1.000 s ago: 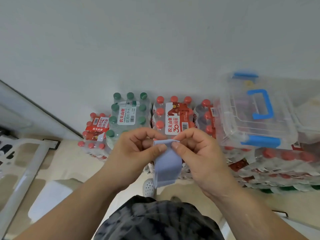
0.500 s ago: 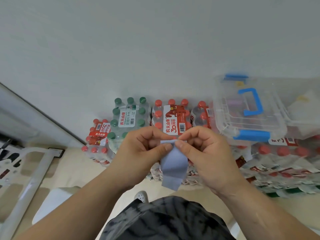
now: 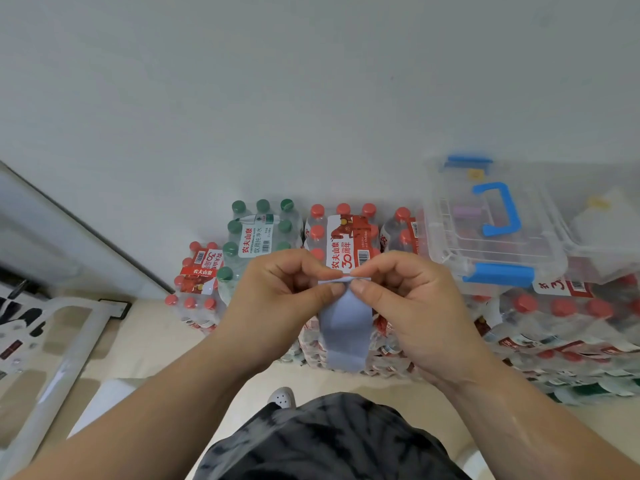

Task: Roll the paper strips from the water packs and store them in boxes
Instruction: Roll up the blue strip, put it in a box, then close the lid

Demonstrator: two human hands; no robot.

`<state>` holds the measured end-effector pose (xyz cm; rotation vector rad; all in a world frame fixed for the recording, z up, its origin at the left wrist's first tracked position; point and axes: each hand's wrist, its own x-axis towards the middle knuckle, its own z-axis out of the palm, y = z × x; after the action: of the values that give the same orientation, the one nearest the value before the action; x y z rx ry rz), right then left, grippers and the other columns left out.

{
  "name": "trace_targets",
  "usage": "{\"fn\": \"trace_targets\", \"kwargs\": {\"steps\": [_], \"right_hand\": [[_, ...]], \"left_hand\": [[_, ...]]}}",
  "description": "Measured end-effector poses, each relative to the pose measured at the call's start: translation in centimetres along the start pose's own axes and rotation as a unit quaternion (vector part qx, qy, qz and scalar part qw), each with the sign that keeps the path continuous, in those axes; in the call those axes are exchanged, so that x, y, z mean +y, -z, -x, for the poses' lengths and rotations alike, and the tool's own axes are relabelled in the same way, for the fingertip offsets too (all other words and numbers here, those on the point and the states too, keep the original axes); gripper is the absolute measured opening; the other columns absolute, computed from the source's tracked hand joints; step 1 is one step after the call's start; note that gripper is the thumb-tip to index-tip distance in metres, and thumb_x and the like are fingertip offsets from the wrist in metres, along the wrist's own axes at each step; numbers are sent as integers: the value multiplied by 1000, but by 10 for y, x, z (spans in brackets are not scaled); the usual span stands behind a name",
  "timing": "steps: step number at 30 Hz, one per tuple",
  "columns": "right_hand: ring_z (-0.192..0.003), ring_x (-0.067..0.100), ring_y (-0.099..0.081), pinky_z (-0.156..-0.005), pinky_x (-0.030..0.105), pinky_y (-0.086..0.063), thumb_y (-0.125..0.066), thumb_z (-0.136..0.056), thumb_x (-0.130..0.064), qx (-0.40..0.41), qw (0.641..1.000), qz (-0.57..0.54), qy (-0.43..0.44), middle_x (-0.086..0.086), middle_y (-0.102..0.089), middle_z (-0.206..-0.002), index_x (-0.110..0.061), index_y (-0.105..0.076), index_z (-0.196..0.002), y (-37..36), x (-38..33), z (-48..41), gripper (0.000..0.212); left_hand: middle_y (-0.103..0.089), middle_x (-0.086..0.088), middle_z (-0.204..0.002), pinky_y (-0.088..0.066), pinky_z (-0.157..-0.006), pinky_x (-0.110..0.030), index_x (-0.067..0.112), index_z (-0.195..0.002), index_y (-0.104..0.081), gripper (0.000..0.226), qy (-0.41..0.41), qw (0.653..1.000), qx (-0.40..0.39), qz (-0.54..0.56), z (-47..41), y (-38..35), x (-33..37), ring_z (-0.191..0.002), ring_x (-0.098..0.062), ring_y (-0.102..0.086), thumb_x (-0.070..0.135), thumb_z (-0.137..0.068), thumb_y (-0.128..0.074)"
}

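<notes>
The person stands facing the wall (image 3: 311,98) and holds a pale blue paper strip (image 3: 343,327) up at about waist height. The left hand (image 3: 277,296) and the right hand (image 3: 405,299) each pinch the strip's top edge between thumb and forefinger. The other fingers are curled in, and the two thumb tips almost meet at the middle of that edge. The edge looks turned over into a narrow fold there, though it is too small to be sure. The rest of the strip hangs down from the pinch, its lower end free and touching nothing.

Behind the hands, shrink-wrapped water packs (image 3: 398,233) line the foot of the wall on the floor (image 3: 166,348). A low red-capped pack (image 3: 199,278) is farthest left, a green-capped pack (image 3: 259,230) is just beside it, and next comes a labelled red-capped pack (image 3: 346,237). To the right the packs are piled into a stack (image 3: 571,323). A clear plastic box (image 3: 485,233) with a blue handle and blue latches sits on top of the stack against the wall, its lid on. A second clear box (image 3: 609,233), blurred, sits just beside it toward the stack's right edge.

A white frame (image 3: 69,341) is near the floor's left edge. Below the hands are dark patterned shorts (image 3: 329,441) and the toe of a white shoe (image 3: 282,398).
</notes>
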<state>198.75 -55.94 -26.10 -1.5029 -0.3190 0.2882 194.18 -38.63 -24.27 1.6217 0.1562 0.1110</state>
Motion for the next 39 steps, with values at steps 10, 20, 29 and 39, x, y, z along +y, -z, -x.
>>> {"fn": "trace_targets", "kwargs": {"steps": [10,20,29,39], "right_hand": [[-87,29,-72,-78,55,-60,-75,-88,-3,-37,995,81,39,1,-76,-90,-20,-78,-92,8,4,1,17],[-87,16,-76,-80,32,-62,-75,-86,-6,-26,998,48,-9,-3,-79,-88,-19,-77,-90,7,2,2,13],[-89,21,-74,-85,43,-62,-76,-86,-7,-37,996,62,-47,2,-77,-90,-16,-76,-87,12,-3,0,9],[-80,20,-73,-77,29,-62,-76,-87,-10,-10,998,61,-27,2,-76,-82,-16,-76,-91,14,-2,-5,7]], "left_hand": [[-76,-13,-78,-57,-69,-23,-1,-81,-70,1,24,999,-22,32,1,-1,-1,-76,-19,-74,-2,-81,-71],[-78,0,-81,-56,-71,-18,-1,-84,-71,5,7,999,-50,-17,4,-2,3,-80,-10,-74,-6,-85,-69],[-76,6,-72,-52,-66,-12,-1,-81,-69,8,17,998,-47,-49,0,-10,3,-71,-1,-70,-8,-85,-68],[-70,-21,-78,-56,-71,-45,4,-84,-71,7,-3,999,-14,-44,-6,-10,1,-76,-37,-68,-3,-85,-71]]}}
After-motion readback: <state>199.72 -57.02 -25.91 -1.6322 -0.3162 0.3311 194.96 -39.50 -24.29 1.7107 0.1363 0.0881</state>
